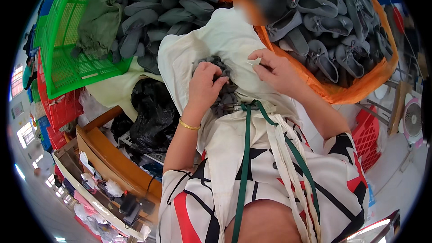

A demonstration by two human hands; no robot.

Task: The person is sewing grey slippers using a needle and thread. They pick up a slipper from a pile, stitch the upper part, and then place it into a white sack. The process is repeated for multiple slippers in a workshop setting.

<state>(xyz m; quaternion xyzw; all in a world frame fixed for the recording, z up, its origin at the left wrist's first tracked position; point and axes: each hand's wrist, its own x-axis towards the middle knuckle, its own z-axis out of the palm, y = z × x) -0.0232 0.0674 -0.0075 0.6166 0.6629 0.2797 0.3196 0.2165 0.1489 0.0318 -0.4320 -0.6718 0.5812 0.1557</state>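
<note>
Gripping a small bunch of dark grey fabric shoe pieces [223,85], the left hand [204,85] was curled shut around it on the cream cloth apron [225,40] spread over the person's lap. The bunch ran lengthwise roughly up and down the picture, its upper end near the knuckles and pointing away from the body, its lower end pointing back toward the waist, where it met a small metal clip [234,106] at the top of a green strap [245,162]. The right hand [274,69] lay just beside it on the apron, fingers bent and pinched narrowly on a fold of the cream cloth; whether anything small sat between the fingertips could not be told. A thin gold bangle [189,126] circled the left wrist. Beyond the hands, a heap of grey slip-on shoes with small bows [333,36] filled an orange sack [364,87] on the right, and more grey shoe soles [153,13] were piled at the upper left beside a green plastic crate [67,45]. A crumpled black plastic bag [153,112] lay to the left of the apron, above a wooden surface [112,157] edge, and red crates [60,108] stood further left.
</note>
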